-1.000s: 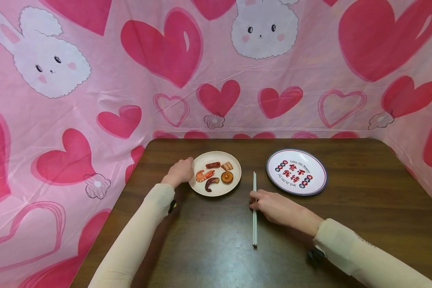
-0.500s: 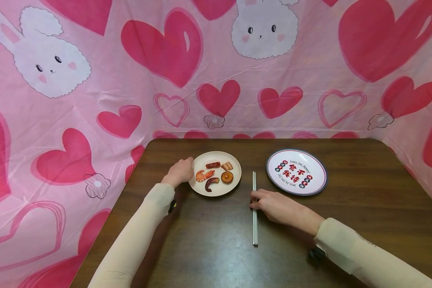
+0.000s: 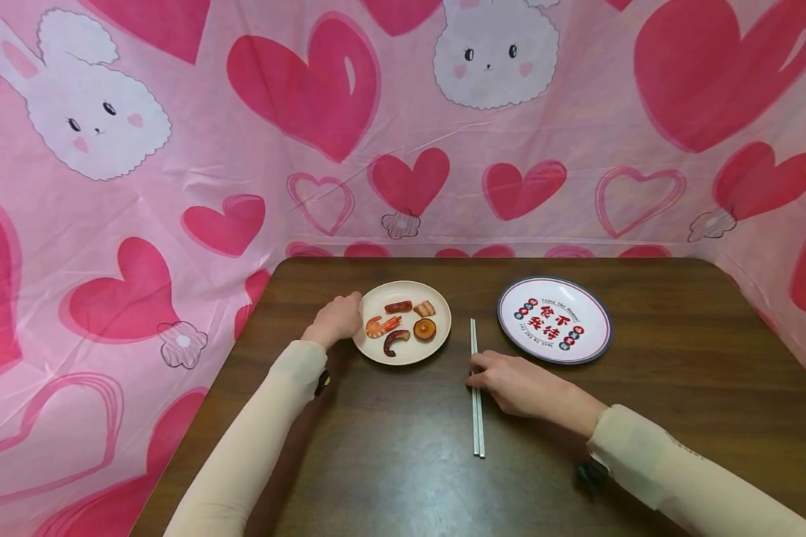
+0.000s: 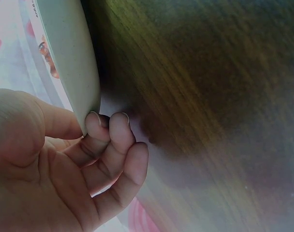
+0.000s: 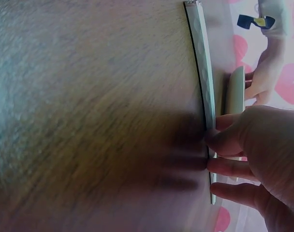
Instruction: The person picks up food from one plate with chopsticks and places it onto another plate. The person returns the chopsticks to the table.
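My left hand (image 3: 336,321) pinches the left rim of a cream plate (image 3: 403,358), thumb on top and fingers curled below, as the left wrist view shows. Food pieces lie on that plate: a shrimp (image 3: 383,326), a curled tentacle (image 3: 395,341), a round mushroom (image 3: 425,330), a sausage piece (image 3: 398,306) and a striped bacon-like piece (image 3: 425,308). My right hand (image 3: 513,384) holds a pair of pale metal chopsticks (image 3: 477,425) near their middle, between thumb and fingers. They lie lengthwise close along the table, near ends slightly apart.
A white plate (image 3: 554,291) with a blue rim and red characters stands right of the chopsticks, beyond my right hand. The dark wooden table (image 3: 389,447) ends at a pink heart-patterned cloth (image 3: 463,201) at the back and sides.
The chopsticks have turned slightly, their near ends shifting right and parting a little. My right hand has barely moved; the left hand and both plates stay in place.
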Demonstrator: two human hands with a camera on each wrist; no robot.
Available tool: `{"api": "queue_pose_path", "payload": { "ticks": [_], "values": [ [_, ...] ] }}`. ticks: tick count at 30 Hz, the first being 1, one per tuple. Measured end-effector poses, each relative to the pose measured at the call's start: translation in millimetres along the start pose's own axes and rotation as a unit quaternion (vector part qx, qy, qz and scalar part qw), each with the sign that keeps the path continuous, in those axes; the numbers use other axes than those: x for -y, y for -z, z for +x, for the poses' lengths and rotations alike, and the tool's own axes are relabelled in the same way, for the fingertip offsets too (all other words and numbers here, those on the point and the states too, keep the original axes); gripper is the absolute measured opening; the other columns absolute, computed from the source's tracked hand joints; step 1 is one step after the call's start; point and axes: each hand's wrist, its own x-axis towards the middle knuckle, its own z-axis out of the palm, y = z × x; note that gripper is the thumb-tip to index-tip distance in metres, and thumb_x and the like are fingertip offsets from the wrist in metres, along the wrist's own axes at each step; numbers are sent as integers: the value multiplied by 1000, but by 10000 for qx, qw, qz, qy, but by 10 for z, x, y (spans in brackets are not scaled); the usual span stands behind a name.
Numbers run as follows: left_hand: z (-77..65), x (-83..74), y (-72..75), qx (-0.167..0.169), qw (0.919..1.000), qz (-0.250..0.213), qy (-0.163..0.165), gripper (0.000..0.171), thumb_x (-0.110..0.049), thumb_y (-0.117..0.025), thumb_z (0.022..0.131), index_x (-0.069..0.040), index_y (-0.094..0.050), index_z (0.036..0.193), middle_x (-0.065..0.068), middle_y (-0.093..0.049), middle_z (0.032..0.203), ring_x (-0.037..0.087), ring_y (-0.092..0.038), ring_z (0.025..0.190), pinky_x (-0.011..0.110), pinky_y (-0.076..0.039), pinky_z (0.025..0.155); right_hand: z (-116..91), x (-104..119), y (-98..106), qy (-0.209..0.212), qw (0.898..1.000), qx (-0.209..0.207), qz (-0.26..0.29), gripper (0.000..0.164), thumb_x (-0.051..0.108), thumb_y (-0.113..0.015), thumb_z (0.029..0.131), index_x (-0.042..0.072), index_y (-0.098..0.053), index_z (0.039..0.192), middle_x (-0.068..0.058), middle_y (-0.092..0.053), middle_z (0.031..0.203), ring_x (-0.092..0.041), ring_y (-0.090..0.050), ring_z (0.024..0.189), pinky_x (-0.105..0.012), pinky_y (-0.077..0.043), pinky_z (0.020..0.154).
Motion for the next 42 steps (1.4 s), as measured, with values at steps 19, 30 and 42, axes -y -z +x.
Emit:
{"api": "queue_pose_path", "payload": {
  "ticks": [19, 30, 42],
  "values": [
    [-24, -9, 12, 32, 10000, -27, 51, 40, -11, -61, 98, -2, -55, 137, 19, -64, 116, 34, -60, 96, 52, -52, 87, -7, 2, -13, 171, 9998, 2, -83, 27, -4, -80, 86, 12, -82, 108, -3, -62, 106, -18, -61, 93, -33, -56, 81],
    [-51, -32, 22, 11, 9999, -118, 30, 46, -7, -64, 92, -1, -54, 137, 20, -64, 119, 35, -59, 98, 54, -52, 91, -50, -17, -65, 496, 9975, -409, -295, 28, -6, -80, 82, 11, -81, 103, -3, -61, 103, -19, -61, 90, -33, -55, 77],
    [-45, -31, 26, 24, 9999, -121, 69, 48, -9, -64, 93, -1, -54, 139, 21, -64, 122, 36, -60, 100, 55, -52, 92, -43, 9, -34, 234, 9991, -333, -128, 24, -3, -79, 86, 12, -81, 104, -2, -59, 101, -16, -59, 87, -33, -55, 76]
  ]
}}
